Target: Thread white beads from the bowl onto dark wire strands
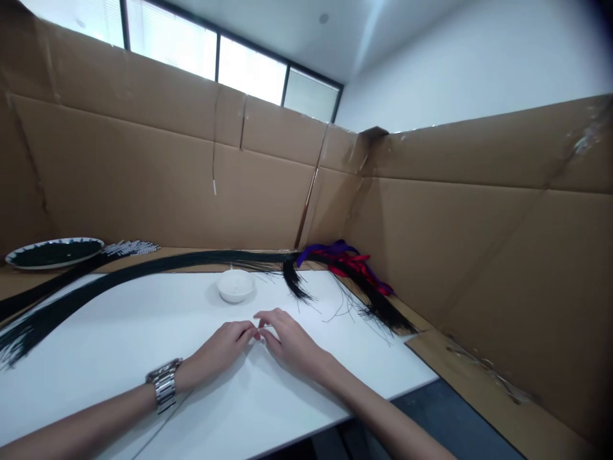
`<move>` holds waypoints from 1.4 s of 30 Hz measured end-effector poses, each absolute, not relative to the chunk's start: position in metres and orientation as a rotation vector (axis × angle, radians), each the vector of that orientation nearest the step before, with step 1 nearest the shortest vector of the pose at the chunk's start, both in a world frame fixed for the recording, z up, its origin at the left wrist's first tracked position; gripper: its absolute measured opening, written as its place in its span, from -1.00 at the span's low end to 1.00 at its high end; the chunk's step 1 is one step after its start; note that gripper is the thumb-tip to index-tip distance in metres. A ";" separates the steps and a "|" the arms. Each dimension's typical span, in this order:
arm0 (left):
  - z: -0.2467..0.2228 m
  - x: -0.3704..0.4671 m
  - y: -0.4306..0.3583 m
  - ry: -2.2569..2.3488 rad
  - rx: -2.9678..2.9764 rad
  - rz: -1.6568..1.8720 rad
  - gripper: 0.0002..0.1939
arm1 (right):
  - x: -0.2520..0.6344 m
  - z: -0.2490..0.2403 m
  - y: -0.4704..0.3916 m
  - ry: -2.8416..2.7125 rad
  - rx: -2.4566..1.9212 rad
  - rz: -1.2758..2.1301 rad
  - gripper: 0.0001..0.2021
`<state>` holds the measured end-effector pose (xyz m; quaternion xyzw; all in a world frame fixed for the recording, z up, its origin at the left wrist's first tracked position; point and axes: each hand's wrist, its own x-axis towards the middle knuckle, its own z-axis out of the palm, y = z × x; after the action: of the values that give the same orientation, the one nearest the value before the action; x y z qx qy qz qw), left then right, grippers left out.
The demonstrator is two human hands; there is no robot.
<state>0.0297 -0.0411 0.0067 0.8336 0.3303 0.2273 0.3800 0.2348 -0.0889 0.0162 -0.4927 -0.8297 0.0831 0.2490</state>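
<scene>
Near the bowl (235,292), the left hand (227,345) pinches thin cord (163,423); the right hand's (287,338) grip is unclear. Slack fingertips could drop it.

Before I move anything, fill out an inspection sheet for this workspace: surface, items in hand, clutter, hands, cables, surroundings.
Surface: white table, bare in front of the left forearm.
Items in hand: thin strand at the fingertips; a thin line also shows below the left wrist, link unclear.
Clutter: dark bundle along the far side; white bowl; ribbons, red and purple, far right; patterned plate, far left.
Hands: left hand, right hand, fingertips close together; exact grip too small to tell.
Cables: nothing seen.
Surroundings: cardboard walls, far and right; windows above.
</scene>
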 end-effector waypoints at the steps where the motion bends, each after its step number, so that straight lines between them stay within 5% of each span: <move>1: 0.007 0.027 -0.040 0.862 2.135 0.567 -0.59 | 0.240 0.019 -0.095 -2.238 -1.365 0.235 -0.54; 3: 0.008 0.023 -0.036 0.882 2.134 0.545 -0.61 | 0.258 0.022 -0.109 -2.188 -1.465 0.282 -0.37; 8: 0.001 0.024 -0.025 0.888 2.055 0.605 -0.62 | 0.320 0.009 -0.135 -1.927 -2.010 0.434 -0.33; 26: -0.006 0.027 -0.028 0.848 1.858 0.630 -0.51 | 0.306 -0.002 -0.093 -2.137 -2.020 0.044 -0.55; 35: 0.010 0.031 -0.049 0.433 1.958 0.556 -0.59 | 0.211 -0.028 -0.166 -2.388 -1.187 -0.086 -0.41; 42: 0.009 0.033 -0.057 0.369 1.882 0.460 -0.56 | 0.193 -0.048 -0.170 -2.370 -0.717 -0.406 -0.61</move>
<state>0.0333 -0.0566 0.0089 0.7957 0.1559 0.1946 0.5519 0.1933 -0.1701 -0.0477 -0.2715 -0.8977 -0.1538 0.3110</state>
